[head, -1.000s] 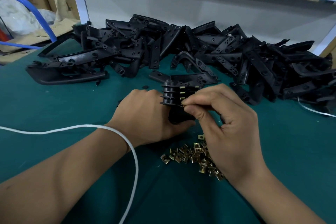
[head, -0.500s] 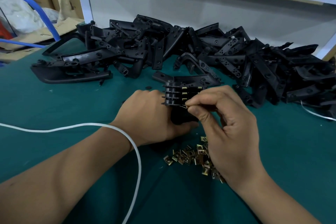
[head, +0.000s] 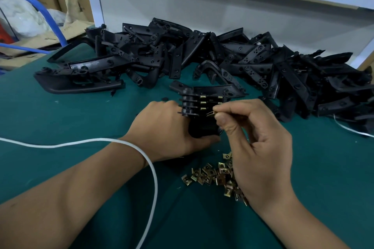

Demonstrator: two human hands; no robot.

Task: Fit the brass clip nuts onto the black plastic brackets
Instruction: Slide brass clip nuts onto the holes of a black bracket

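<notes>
Clip nut [head: 210, 113], tiny, springy, slippery: my right hand [head: 257, 143] pinches its edges mid-frame; my left hand [head: 170, 133] grips the stiff stacked brackets [head: 194, 105].

1. Two bare forearms come into view from the bottom edge, with no sleeves showing anywhere on them.
2. The left hand [head: 168, 129] wears no glove, ring or watch, and its wrist is bare.
3. The right hand [head: 261, 147] is just as plain: no glove, no ring on the fingers that show, no band at the wrist.
4. The fingernails on the right hand look short and unpainted, seen best on the thumb.
5. A thin white cord [head: 149, 166] drapes across the left forearm near the wrist; where it ends cannot be told, so whether it is worn is unclear.
</notes>
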